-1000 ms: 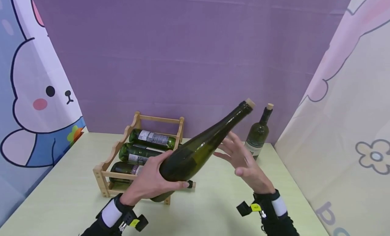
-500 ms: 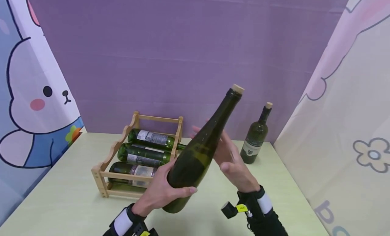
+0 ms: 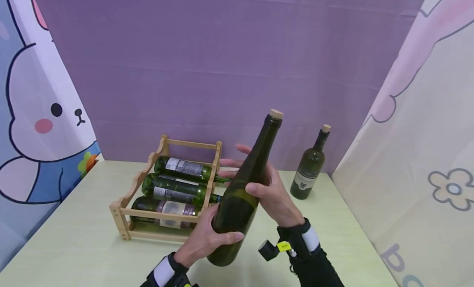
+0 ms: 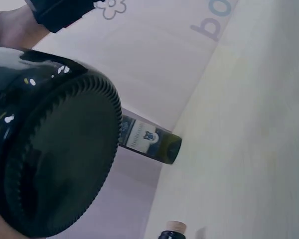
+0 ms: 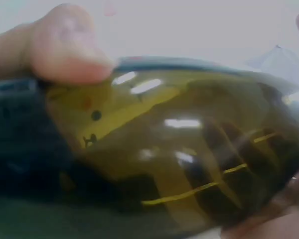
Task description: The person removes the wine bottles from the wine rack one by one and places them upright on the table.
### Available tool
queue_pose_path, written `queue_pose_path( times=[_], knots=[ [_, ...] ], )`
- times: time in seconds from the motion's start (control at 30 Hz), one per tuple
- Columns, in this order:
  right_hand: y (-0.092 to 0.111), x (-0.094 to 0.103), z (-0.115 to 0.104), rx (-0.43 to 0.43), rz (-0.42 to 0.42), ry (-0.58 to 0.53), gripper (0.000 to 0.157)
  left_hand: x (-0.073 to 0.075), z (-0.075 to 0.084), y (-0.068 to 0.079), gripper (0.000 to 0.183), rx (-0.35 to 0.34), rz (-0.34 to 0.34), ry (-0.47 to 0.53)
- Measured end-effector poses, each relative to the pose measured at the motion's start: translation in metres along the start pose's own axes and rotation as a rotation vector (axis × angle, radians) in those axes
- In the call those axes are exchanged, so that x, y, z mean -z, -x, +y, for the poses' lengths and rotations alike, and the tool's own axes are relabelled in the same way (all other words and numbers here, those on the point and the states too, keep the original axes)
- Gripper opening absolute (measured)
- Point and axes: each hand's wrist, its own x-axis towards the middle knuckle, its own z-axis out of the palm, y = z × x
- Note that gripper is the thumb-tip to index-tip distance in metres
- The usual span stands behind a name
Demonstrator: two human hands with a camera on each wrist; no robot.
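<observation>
By the look of it, 3 bottles (image 3: 170, 193) in, two out. Those 3 lie side by side in the rack (image 3: 159, 215). Held bottle (image 3: 237, 209) is corked, tilted, above the worktop (image 3: 74, 229), right of the rack; contents unclear. Left hand (image 3: 203, 237) grips it near the base; right hand (image 3: 275, 192) has thumb on it, fingers spread behind. Standing bottle (image 3: 307, 174): corked, upright, on the worktop.

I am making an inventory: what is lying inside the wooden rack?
Three bottles lie inside the wooden rack. In the head view, the left hand and held bottle hide its front right corner.
</observation>
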Motion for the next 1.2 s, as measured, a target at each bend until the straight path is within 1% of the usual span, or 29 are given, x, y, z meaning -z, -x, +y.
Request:
queue_pose_path(
  times=[0.13, 0.2, 0.37, 0.47, 0.57, 0.73, 0.83, 0.93, 1.07, 1.2],
  knots=[
    [-0.003, -0.002, 0.003, -0.013, 0.029, -0.010, 0.075, -0.001, -0.007, -0.002, 0.056, -0.009, -0.025, 0.003],
    [-0.003, -0.002, 0.003, -0.022, 0.049, 0.012, 0.066, -0.002, -0.009, -0.003, 0.056, -0.009, -0.033, 0.003],
    [-0.002, -0.005, 0.005, -0.031, 0.086, 0.096, 0.037, -0.002, -0.012, -0.001, 0.060, -0.012, -0.041, -0.006],
    [0.000, -0.007, 0.007, -0.030, 0.094, 0.112, 0.026, -0.002, -0.015, 0.000, 0.062, -0.004, -0.064, 0.009],
    [0.003, -0.009, 0.008, -0.024, 0.114, 0.117, 0.022, -0.003, -0.018, 0.000, 0.065, 0.035, -0.102, 0.043],
    [0.007, -0.010, 0.008, -0.019, 0.148, 0.137, 0.018, -0.004, -0.018, -0.002, 0.068, 0.107, -0.161, 0.086],
    [0.009, -0.009, 0.006, -0.005, 0.134, 0.141, 0.018, -0.005, -0.016, -0.003, 0.070, 0.136, -0.186, 0.096],
    [0.010, -0.009, 0.002, 0.014, 0.122, 0.141, 0.018, -0.005, -0.012, -0.004, 0.073, 0.142, -0.197, 0.082],
    [0.012, -0.008, -0.002, 0.025, 0.129, 0.148, 0.019, -0.004, -0.004, -0.004, 0.082, 0.119, -0.192, 0.013],
    [0.015, -0.004, -0.004, 0.011, 0.153, 0.181, 0.018, 0.001, 0.007, 0.001, 0.087, 0.091, -0.157, -0.136]
  ],
)
